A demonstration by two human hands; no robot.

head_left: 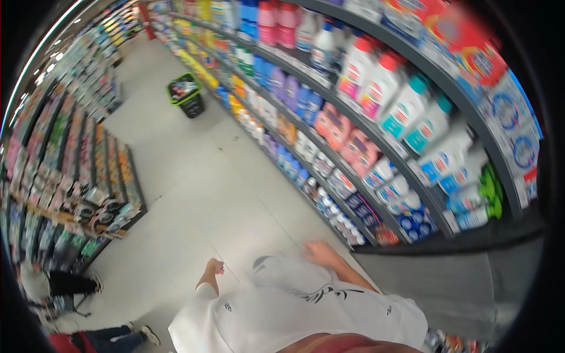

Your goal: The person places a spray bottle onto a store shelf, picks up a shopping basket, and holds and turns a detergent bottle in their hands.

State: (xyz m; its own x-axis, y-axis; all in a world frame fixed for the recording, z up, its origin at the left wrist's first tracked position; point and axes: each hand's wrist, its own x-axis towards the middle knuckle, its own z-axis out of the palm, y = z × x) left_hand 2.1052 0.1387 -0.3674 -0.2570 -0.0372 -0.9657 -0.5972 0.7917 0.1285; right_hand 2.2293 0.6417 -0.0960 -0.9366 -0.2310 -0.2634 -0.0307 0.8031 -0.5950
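Observation:
Below the white shirt's chest level, my left hand (216, 266) hangs over the pale tiled floor, its fingers curled and small in view; whether anything is in it cannot be made out. On the other side of the shirt, my right hand (319, 253) is blurred, near the foot of the shelves of bottles (335, 217). Its fingers are smeared, and no held thing can be made out. Neither hand visibly touches the shelves.
Shelves of detergent bottles (406, 106) run along the right side. A black and green basket (190, 106) stands on the floor ahead. Display racks (76, 153) line the left. Two other people (59, 285) (118, 339) are at the lower left.

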